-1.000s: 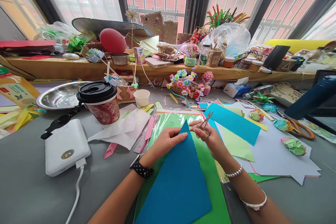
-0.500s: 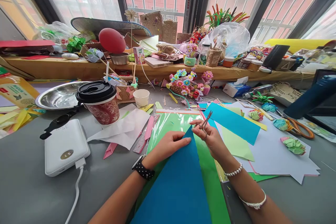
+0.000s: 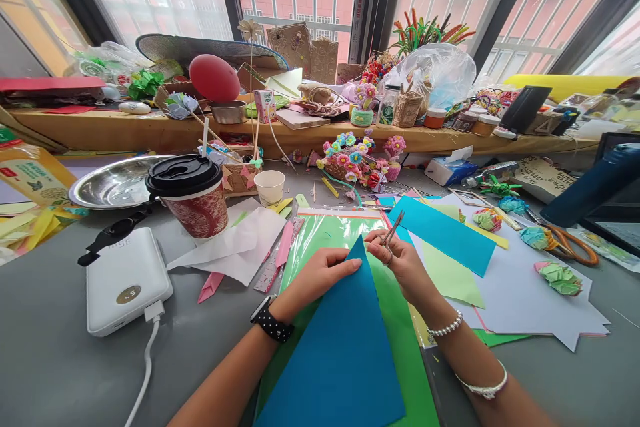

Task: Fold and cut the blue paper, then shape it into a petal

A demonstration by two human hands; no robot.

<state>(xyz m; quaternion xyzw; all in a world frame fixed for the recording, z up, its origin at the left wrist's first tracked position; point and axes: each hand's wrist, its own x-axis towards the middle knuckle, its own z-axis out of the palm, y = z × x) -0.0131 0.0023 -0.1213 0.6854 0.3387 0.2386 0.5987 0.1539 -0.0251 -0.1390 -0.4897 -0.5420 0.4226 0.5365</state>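
Blue paper [image 3: 337, 353] is slanting over the green pack [image 3: 403, 340], the left hand's grip [image 3: 320, 275] pinching it near its apex; above the pack's right edge, the right hand's grip [image 3: 407, 268] is clamping scissors [image 3: 392, 232].

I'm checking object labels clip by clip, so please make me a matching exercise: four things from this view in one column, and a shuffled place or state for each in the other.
Things:
1. Small scissors
2. Blue paper
3. White power bank
4. Takeaway coffee cup

Places and states:
A. Topped with a black lid
B. Pinched near its pointed tip by the left hand
C. Has a white cable plugged in
D. Held in the right hand

Pairs: 1-D, 2-B, 3-C, 4-A
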